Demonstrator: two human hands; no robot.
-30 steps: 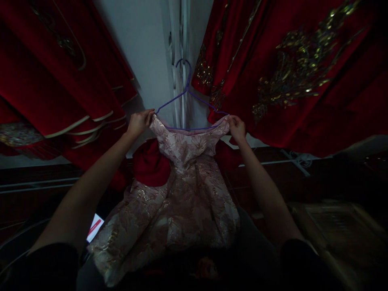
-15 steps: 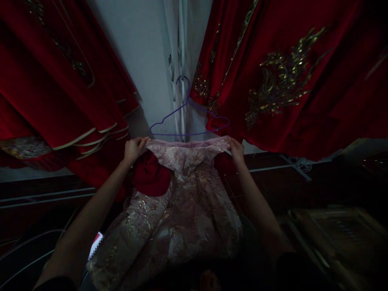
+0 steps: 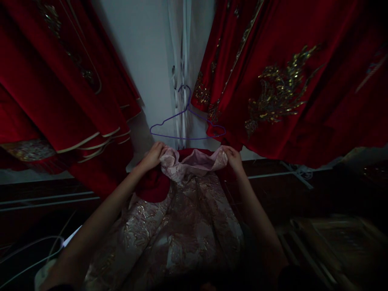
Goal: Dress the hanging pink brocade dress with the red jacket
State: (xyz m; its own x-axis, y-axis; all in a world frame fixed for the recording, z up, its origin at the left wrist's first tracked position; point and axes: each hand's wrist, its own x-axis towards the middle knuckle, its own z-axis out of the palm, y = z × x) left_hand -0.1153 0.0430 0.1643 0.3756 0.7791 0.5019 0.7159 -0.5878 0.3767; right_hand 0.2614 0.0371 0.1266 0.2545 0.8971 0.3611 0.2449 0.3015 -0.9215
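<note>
A pale pink brocade dress [image 3: 182,226] with a shiny floral pattern spreads out in front of me, its top edge gathered between my hands. My left hand [image 3: 154,155] grips the left corner of the bodice, where the fabric is bunched. The right corner is pinched in my right hand [image 3: 233,158]. Between them the neckline gapes and shows a pink lining [image 3: 198,159]. Red cloth [image 3: 154,186] lies behind and beside the bodice, below my left hand. Just above the dress hangs a purple hanger [image 3: 188,121], with nothing on it.
Red garments [image 3: 66,81] with pale trim hang at the left. More red cloth with gold sequin embroidery [image 3: 279,89] hangs at the right. White straps [image 3: 178,48] run down the wall between them. A dim wooden-looking item [image 3: 339,242] sits low at the right.
My left hand has moved inward to the right, so the stretched neckline has slackened and bunched. The right hand still holds its corner. The view has shifted slightly.
</note>
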